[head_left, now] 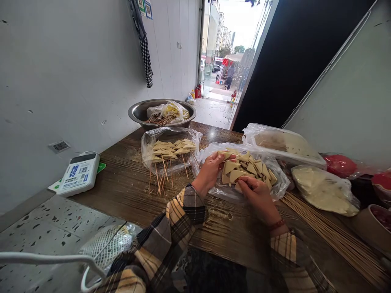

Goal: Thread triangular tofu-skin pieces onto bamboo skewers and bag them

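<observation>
Triangular tan slices [244,165], which look like dried tofu, fill an open clear plastic bag [279,189] on the table. Over its left side, my left hand [209,173] is closed on a few slices [225,154] between thumb and fingers. My right hand [255,193] pinches one triangular slice [236,175] at the bag's near edge. To the left, a second plastic bag [148,140] holds skewered slices [174,148], with several thin sticks [160,179] pointing towards me. Whether my left hand also holds a stick cannot be made out.
A metal basin [132,112] with bagged skewers stands at the table's far end. On the right lie a bundle of bamboo sticks [330,236], a filled bag [325,189] and a covered white tray [281,142]. A white boxy device [77,175] sits at the left edge.
</observation>
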